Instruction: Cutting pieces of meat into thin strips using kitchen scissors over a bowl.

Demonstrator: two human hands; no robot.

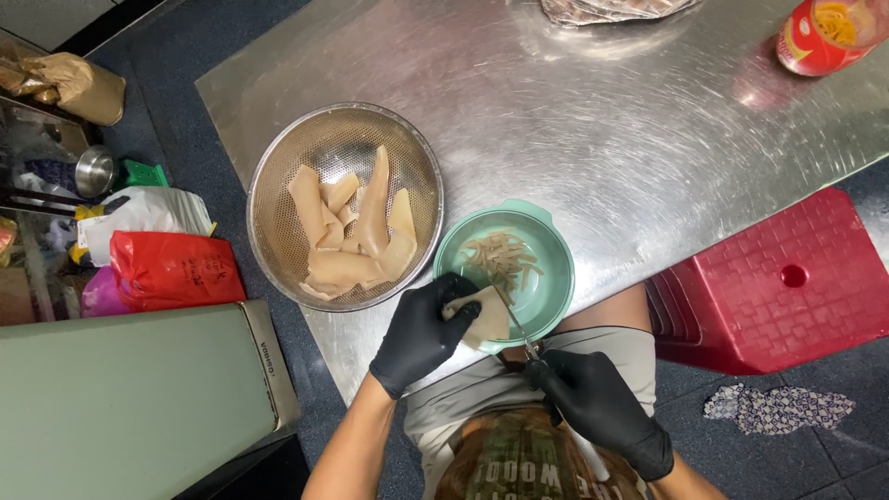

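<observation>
My left hand (423,335), in a black glove, pinches a pale flat piece (488,319) over the near rim of a green bowl (546,239). My right hand (597,403), also gloved in black, grips scissors (519,331) whose thin blades reach up to the piece. Inside the green bowl lie several thin pale strips (500,259). To its left stands a metal colander (278,176) holding several larger pale flat pieces (356,236). Both stand on a steel table (574,120).
A red plastic stool (778,282) stands at the right of the table. A red jar (824,35) and a foil-covered thing (607,9) sit at the far edge. Bags (167,268) and a grey-green box (130,398) crowd the floor at left. A patterned cloth (778,407) lies on the floor.
</observation>
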